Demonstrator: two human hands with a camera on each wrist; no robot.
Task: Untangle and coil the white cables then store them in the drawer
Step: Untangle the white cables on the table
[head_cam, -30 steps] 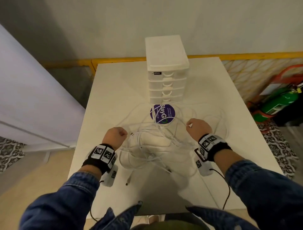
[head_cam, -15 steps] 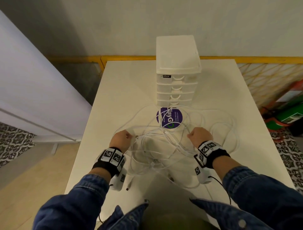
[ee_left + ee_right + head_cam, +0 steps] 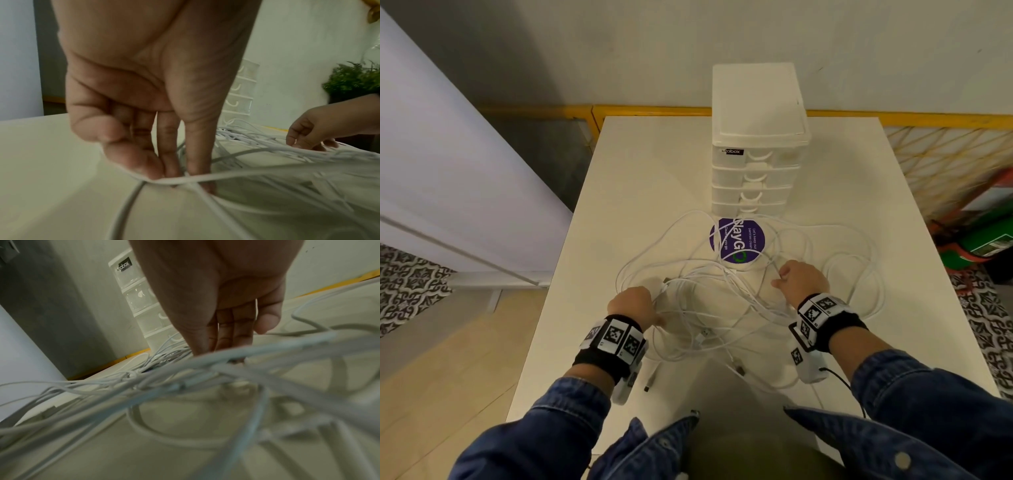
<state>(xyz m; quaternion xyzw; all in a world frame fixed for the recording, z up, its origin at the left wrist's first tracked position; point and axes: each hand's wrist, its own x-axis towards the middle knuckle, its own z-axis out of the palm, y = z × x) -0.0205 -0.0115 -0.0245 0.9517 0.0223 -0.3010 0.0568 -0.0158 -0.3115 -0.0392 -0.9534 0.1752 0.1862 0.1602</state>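
A tangle of thin white cables point(image 3: 715, 308) sprawls over the middle of the white table point(image 3: 640, 178), its loops reaching the foot of a white plastic drawer tower point(image 3: 758, 137) with all drawers closed. My left hand point(image 3: 635, 305) is at the tangle's left side and pinches a cable strand point(image 3: 205, 177) between thumb and fingertips point(image 3: 197, 168). My right hand point(image 3: 799, 281) is at the right side, fingers pointing down into the cables point(image 3: 226, 363) and pinching a strand. Loose cable plugs point(image 3: 650, 380) lie near the front edge.
A round purple sticker point(image 3: 737, 240) lies on the table under the cables, in front of the drawer tower. A yellow rail point(image 3: 654, 111) runs behind the table. A green and red object point(image 3: 983, 240) sits on the floor to the right. A green plant point(image 3: 353, 79) shows at the right.
Both hands have moved closer into the tangle and a little toward me. The head view has shifted left, so the table and drawer tower sit further right in the picture.
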